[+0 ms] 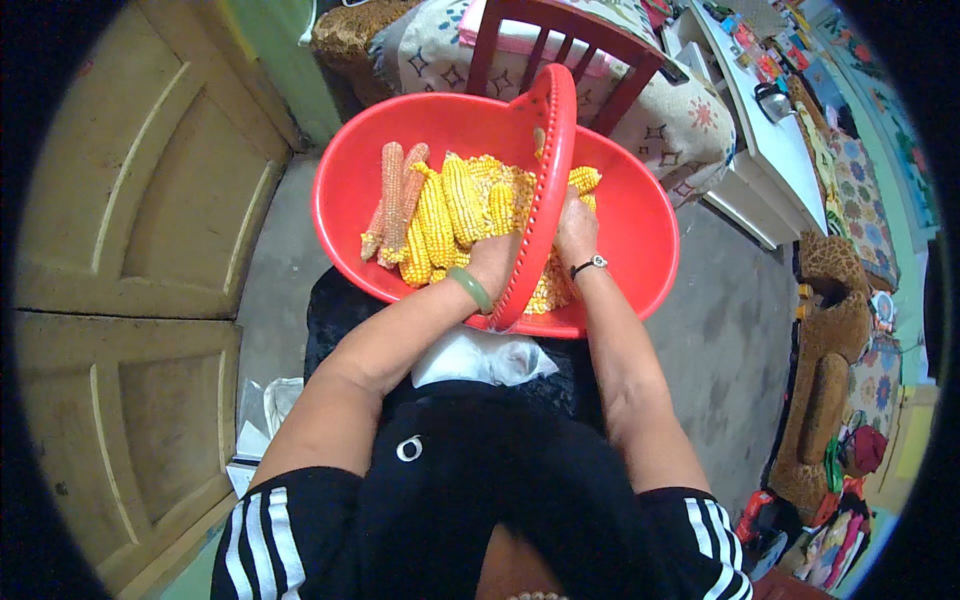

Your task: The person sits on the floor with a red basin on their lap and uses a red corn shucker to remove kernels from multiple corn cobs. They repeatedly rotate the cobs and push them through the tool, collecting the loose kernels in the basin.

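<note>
A red plastic basket with an arched handle rests across my lap. Several yellow corn cobs lie in its middle over loose corn kernels, and several stripped corncobs lean at the left. My left hand, below a green bangle, reaches in beside the handle; its fingers are mostly hidden, so what it holds is unclear. To the right of the handle my right hand is curled against a yellow corn cob. The handle covers the space between the two hands.
Beyond the basket stands a dark red wooden chair beside a cloth-covered surface. A white cabinet carrying a kettle is at the upper right. Wooden door panels flank the left. A white plastic bag lies on my lap.
</note>
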Demonstrator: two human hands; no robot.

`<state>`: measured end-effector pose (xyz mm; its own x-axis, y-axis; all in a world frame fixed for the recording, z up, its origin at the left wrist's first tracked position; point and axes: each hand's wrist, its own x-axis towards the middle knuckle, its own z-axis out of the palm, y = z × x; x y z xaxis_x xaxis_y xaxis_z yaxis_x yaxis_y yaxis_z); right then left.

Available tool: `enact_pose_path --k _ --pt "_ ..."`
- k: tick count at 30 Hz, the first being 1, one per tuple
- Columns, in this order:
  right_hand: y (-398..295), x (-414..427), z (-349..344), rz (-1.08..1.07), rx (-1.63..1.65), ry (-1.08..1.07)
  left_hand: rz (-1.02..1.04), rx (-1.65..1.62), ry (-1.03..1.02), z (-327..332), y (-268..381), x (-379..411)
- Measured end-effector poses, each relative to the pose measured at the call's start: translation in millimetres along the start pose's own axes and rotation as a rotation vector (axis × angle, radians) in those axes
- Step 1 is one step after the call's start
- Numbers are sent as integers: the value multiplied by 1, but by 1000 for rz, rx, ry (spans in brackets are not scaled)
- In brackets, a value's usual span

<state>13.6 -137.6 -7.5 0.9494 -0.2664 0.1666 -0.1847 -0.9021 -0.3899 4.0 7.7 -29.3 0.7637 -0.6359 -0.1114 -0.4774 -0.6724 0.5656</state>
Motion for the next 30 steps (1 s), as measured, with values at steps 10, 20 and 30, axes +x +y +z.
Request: enact_pose_path --k 10,20,30 --pt "17 -23 16 -479 82 -21 207 -429 3 56 -48 38" --pt "32 5 18 182 679 -177 -52 -243 -134 -4 0 5" --pt "35 -20 17 -521 164 -50 -172 -1228 -381 -9 -3 8"
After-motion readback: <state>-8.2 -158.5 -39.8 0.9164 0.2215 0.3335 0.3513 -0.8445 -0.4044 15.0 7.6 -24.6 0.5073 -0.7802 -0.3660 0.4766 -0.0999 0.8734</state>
